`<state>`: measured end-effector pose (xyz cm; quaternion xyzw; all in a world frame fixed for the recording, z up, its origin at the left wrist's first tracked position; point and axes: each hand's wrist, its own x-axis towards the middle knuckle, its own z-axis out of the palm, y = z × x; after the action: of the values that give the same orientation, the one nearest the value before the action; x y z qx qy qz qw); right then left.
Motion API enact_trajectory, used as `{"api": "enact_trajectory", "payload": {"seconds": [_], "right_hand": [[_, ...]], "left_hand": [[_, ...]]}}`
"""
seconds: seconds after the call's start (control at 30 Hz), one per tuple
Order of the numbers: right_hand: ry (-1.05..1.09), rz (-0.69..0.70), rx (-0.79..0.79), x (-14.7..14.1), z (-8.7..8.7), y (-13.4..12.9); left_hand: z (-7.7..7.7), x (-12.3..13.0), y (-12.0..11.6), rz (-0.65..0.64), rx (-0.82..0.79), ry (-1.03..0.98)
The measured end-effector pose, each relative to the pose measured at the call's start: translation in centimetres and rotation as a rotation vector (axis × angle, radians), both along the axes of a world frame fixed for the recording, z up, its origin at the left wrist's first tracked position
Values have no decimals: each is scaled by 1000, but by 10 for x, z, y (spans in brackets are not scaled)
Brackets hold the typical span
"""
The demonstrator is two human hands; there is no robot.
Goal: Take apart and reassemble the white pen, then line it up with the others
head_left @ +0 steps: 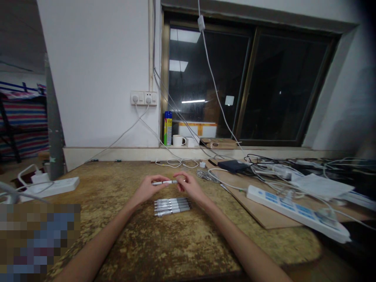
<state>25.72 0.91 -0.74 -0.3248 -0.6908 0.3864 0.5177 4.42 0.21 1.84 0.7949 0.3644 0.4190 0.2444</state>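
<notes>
A slim white pen [161, 182] with dark ends lies level between my two hands, just above the worn table. My left hand [149, 188] pinches its barrel between thumb and fingers. At the pen's other end, my right hand [188, 185] has its fingers curled closed around the tip. Directly below, several silver-and-white pens [172, 206] rest side by side in a neat row on the tabletop.
A long white power strip [296, 213] lies on a brown board [264, 215] at the right, among tangled cables. Another power strip [55, 187] sits at the left edge. A mug [178, 140] and a spray can [167, 128] stand on the windowsill.
</notes>
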Motion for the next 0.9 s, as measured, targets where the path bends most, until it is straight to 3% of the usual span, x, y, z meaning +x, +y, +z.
{"api": "enact_trajectory", "payload": {"seconds": [0.23, 0.4, 0.53, 0.9], "right_hand": [[-42, -52, 67, 2, 2, 2], [-57, -18, -22, 3, 1, 2], [-48, -51, 53, 4, 5, -1], [-2, 42, -15, 1, 9, -7]], "left_hand": [[-1, -1, 1, -10, -12, 9], [-1, 0, 0, -25, 0, 11], [0, 0, 0, -30, -10, 4], [3, -2, 1, 72, -31, -49]]}}
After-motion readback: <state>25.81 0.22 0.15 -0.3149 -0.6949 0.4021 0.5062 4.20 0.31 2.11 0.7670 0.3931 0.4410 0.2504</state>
